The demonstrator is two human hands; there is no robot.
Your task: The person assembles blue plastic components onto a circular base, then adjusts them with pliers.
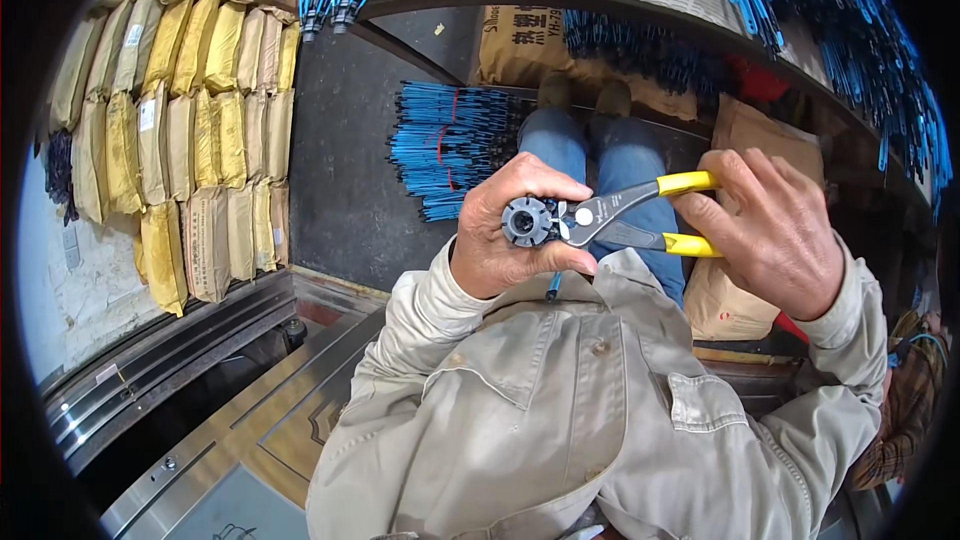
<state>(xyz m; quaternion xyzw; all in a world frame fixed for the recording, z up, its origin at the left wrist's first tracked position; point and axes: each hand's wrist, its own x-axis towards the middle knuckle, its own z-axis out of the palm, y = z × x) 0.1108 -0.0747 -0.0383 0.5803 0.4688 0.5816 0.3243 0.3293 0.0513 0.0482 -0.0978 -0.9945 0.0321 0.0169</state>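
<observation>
Pliers [620, 218] in right hand [775, 230] bite left-held round part [524, 221].

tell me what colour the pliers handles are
Yellow, on the pliers in the right hand; head view.

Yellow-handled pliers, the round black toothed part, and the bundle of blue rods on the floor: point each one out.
yellow-handled pliers [612, 210]: head view, on the grey metal head near the pivot.
round black toothed part [524, 221]: head view, on its face.
bundle of blue rods [445, 145]: head view, mid-bundle.
</observation>
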